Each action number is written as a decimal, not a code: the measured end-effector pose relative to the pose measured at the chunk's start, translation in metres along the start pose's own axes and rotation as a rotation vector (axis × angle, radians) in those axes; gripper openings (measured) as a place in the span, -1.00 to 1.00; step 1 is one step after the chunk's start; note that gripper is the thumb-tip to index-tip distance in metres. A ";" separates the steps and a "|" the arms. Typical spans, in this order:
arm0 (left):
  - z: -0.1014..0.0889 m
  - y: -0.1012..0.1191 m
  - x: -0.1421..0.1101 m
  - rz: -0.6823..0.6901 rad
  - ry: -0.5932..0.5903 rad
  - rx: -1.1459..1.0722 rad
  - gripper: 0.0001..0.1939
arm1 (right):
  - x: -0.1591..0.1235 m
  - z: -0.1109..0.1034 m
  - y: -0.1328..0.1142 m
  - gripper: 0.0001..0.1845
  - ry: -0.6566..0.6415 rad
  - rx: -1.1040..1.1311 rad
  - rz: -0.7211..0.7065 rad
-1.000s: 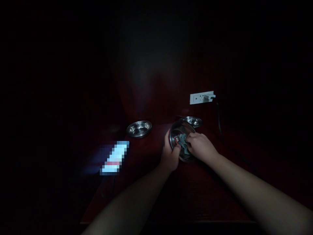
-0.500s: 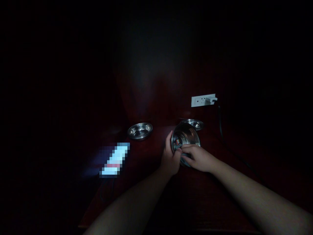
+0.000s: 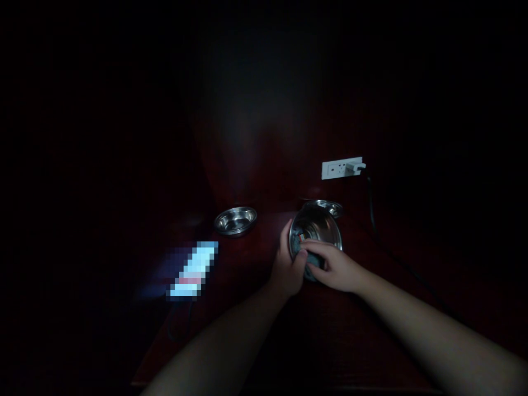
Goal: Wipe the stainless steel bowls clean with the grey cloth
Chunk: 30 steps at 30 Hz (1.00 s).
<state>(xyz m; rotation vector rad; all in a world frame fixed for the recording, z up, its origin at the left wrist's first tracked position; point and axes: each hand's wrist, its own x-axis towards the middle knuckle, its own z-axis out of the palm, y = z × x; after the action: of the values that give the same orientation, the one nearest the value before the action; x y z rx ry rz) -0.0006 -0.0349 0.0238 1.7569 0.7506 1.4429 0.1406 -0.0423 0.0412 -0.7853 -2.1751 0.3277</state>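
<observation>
Head view: the dark red table [image 3: 330, 330] fills the lower middle, dim at its sides. Over it, in the centre, a deep metal bowl [image 3: 325, 228] is held tilted, its open mouth towards the camera. A crumpled grey-blue cloth [image 3: 315, 270] lies in it, along the side from seven to nine o'clock.

The left hand [image 3: 289, 272] grips the bowl at eight o'clock, thumb at the rim and fingers round the outside. The right hand [image 3: 338, 269] reaches in from four o'clock, its fingers close together over the cloth and its thumb lower down, with the cloth between them. The right hand covers part of the bowl's mouth and of the cloth.

Taking the bowl as the clock's centre, a bright screen [image 3: 192, 272], blurred into blocks, lies between eight and nine o'clock. A shallow metal dish [image 3: 235, 222] sits upright at nine o'clock, with nothing visible in it. A second dish [image 3: 332, 207] is just behind the bowl, between twelve and one; the bowl blocks part of it, so its contents cannot be told.

A white wall socket [image 3: 336, 170] is at one o'clock. A dark cord [image 3: 371, 206] runs from two towards four o'clock. A small white plug [image 3: 355, 166] is in the socket's right end. Smallest is an orange-and-white label [image 3: 302, 237] inside the bowl, beside the right hand's fingertips.
</observation>
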 end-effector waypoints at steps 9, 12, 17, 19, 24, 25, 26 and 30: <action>0.006 0.016 -0.006 0.087 -0.095 -0.056 -0.36 | 0.005 -0.008 0.000 -0.74 0.189 -0.409 0.025; 0.008 0.016 -0.008 0.075 -0.113 -0.090 -0.37 | 0.007 -0.015 0.000 -0.73 0.196 -0.655 0.107; 0.009 0.009 -0.008 0.020 -0.086 -0.174 -0.39 | 0.007 -0.018 0.008 -0.68 0.198 -0.874 0.254; 0.008 0.005 -0.006 0.003 -0.070 -0.194 -0.37 | 0.006 -0.017 0.012 -0.67 0.184 -0.899 0.282; 0.004 -0.004 -0.003 -0.026 0.005 -0.158 -0.37 | 0.004 -0.011 0.018 -0.69 0.120 -0.952 0.308; 0.003 -0.005 -0.002 -0.028 0.019 -0.146 -0.36 | 0.004 -0.009 0.018 -0.69 0.103 -0.959 0.311; 0.002 -0.006 -0.002 -0.029 0.032 -0.135 -0.35 | 0.004 -0.008 0.018 -0.69 0.086 -0.962 0.315; 0.000 -0.006 0.000 -0.017 0.078 -0.108 -0.36 | 0.004 -0.006 0.015 -0.73 0.012 -0.930 0.338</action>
<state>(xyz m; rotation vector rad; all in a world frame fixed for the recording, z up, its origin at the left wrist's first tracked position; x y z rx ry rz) -0.0004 -0.0314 0.0188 1.6169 0.7126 1.5192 0.1497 -0.0282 0.0405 -1.6479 -2.1323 -0.5806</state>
